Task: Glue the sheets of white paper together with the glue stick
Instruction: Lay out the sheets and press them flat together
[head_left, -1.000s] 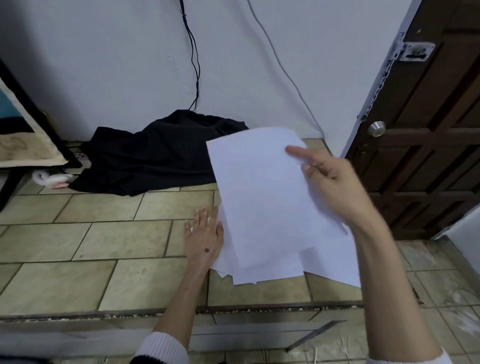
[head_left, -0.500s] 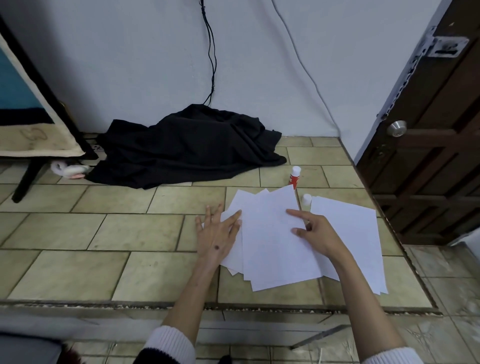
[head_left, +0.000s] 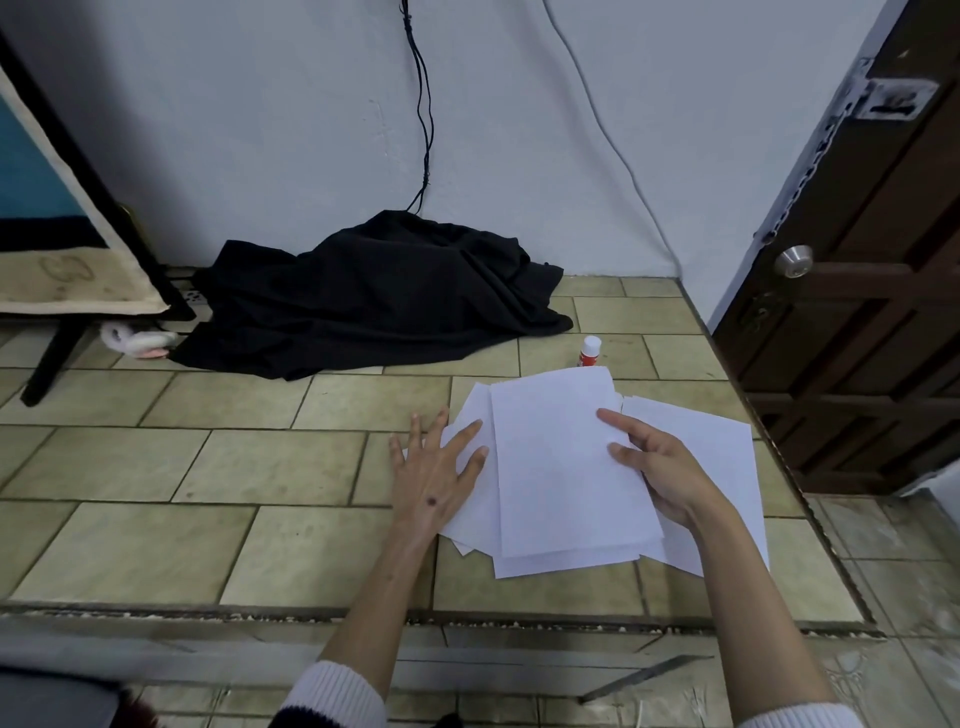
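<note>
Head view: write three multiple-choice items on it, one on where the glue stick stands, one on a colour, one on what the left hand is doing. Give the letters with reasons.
1. Where is the glue stick?
A. on the tiled floor beyond the sheets of white paper
B. in the right hand
C. on the black cloth

2. What colour is the glue stick's body?
A. blue
B. red
C. green

3. What is the left hand doing?
A. gripping the glue stick
B. lifting a sheet
C. lying flat, fingers spread, on the left edge of the sheets

Answers:
1 A, it stands upright on a tile past the sheets' far edge.
2 B, red body under a white cap.
3 C, its fingers lie straight across the paper edge.
</note>
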